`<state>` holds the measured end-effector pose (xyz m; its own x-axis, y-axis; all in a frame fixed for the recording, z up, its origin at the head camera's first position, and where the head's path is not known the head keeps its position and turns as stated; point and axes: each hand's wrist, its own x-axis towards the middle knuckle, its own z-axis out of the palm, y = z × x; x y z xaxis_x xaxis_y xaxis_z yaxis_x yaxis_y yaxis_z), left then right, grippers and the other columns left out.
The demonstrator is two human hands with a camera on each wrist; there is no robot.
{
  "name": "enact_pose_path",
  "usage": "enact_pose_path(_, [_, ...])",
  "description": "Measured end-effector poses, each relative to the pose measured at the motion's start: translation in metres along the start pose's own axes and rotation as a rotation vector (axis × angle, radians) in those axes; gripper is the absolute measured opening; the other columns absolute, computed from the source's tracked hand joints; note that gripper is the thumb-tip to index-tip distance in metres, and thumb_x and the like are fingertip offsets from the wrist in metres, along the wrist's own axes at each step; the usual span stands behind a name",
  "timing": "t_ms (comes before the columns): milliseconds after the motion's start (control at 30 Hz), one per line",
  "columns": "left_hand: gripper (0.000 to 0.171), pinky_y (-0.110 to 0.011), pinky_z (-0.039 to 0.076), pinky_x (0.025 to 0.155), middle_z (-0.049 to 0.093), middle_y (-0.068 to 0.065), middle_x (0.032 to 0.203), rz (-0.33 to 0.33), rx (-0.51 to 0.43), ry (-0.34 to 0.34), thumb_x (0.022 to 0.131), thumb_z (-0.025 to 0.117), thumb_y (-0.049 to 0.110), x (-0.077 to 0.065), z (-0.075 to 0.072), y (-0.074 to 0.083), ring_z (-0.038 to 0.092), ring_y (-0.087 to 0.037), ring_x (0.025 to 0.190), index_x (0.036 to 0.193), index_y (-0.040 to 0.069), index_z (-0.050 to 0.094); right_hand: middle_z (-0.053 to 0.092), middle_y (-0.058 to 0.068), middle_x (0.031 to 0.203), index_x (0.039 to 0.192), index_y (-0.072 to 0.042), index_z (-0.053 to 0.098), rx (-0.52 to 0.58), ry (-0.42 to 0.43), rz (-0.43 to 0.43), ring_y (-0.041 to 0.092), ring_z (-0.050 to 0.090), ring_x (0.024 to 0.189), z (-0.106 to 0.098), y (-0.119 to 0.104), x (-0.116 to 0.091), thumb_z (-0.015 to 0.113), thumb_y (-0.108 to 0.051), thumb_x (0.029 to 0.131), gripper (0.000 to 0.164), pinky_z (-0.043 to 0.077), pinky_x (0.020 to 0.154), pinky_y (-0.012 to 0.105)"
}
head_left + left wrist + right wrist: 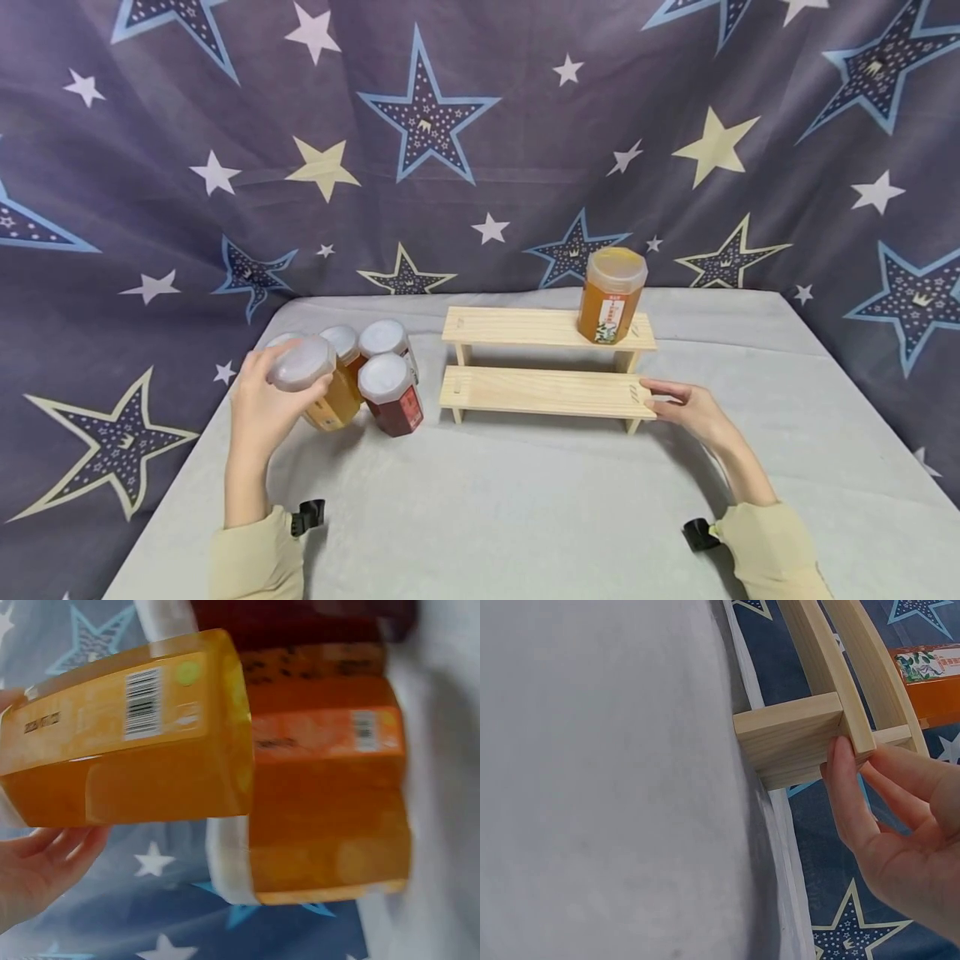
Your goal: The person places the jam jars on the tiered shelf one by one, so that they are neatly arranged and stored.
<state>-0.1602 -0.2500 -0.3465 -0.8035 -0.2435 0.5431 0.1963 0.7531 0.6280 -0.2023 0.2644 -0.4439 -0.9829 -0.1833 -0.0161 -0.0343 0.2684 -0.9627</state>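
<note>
My left hand (258, 408) grips a honey jar (333, 407) around its white lid, at the left of the table. In the left wrist view this amber jar (127, 742) is raised and tilted beside other jars, its barcode label showing. My right hand (693, 411) pinches the right end of the lower board of a two-step wooden rack (547, 392). From the right wrist view, thumb and fingers lie on either side of that board end (859, 724). One amber jar (611, 296) with a white-and-red label stands on the right end of the upper step.
Several lidded jars cluster by my left hand, among them a dark red jar (393, 404) in front and an amber jar (330, 840) partly hidden in the head view. A grey cloth (510, 508) covers the table. Behind hangs a star-patterned curtain (525, 108).
</note>
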Motion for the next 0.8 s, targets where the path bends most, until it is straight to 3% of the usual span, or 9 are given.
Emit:
enact_pose_path(167, [0.050, -0.032, 0.031, 0.070, 0.054, -0.014, 0.094, 0.043, -0.039, 0.122, 0.059, 0.078, 0.012, 0.005, -0.004, 0.019, 0.048, -0.020, 0.084, 0.106, 0.004, 0.060, 0.062, 0.003, 0.102, 0.120, 0.019, 0.040, 0.038, -0.020, -0.016, 0.000, 0.059, 0.079, 0.001, 0.001, -0.001, 0.059, -0.003, 0.082, 0.048, 0.049, 0.069, 0.019])
enact_pose_path(400, [0.050, -0.019, 0.032, 0.070, 0.055, -0.010, 0.096, 0.057, -0.119, 0.201, 0.059, 0.078, 0.011, 0.018, 0.002, 0.034, 0.045, -0.006, 0.087, 0.106, 0.005, 0.061, 0.062, 0.008, 0.102, 0.120, 0.019, 0.040, 0.051, -0.029, -0.022, 0.001, 0.060, 0.080, 0.002, 0.002, 0.002, 0.058, -0.003, 0.082, 0.047, 0.049, 0.070, 0.020])
enact_pose_path(467, [0.050, -0.019, 0.032, 0.071, 0.055, -0.011, 0.096, 0.080, -0.132, 0.205, 0.059, 0.078, 0.011, 0.022, 0.007, 0.037, 0.046, -0.007, 0.087, 0.106, 0.005, 0.062, 0.063, 0.004, 0.101, 0.120, 0.019, 0.039, 0.058, -0.030, -0.024, 0.001, 0.060, 0.080, 0.002, 0.002, 0.001, 0.058, -0.002, 0.082, 0.047, 0.049, 0.070, 0.020])
enact_pose_path(600, [0.050, -0.019, 0.033, 0.070, 0.055, -0.013, 0.096, 0.095, -0.156, 0.190, 0.058, 0.079, 0.013, 0.027, 0.019, 0.043, 0.048, -0.015, 0.087, 0.104, 0.005, 0.062, 0.062, 0.007, 0.103, 0.120, 0.019, 0.040, 0.046, -0.025, -0.020, 0.001, 0.059, 0.080, 0.001, 0.002, 0.000, 0.058, -0.003, 0.082, 0.047, 0.049, 0.070, 0.020])
enact_pose_path(800, [0.052, -0.026, 0.034, 0.071, 0.054, -0.014, 0.099, 0.103, -0.225, 0.123, 0.059, 0.079, 0.013, 0.030, 0.038, 0.057, 0.048, -0.019, 0.089, 0.106, 0.003, 0.060, 0.061, 0.012, 0.105, 0.121, 0.018, 0.040, 0.040, -0.022, -0.013, 0.000, 0.059, 0.080, 0.000, 0.001, 0.000, 0.059, -0.004, 0.083, 0.048, 0.049, 0.070, 0.020])
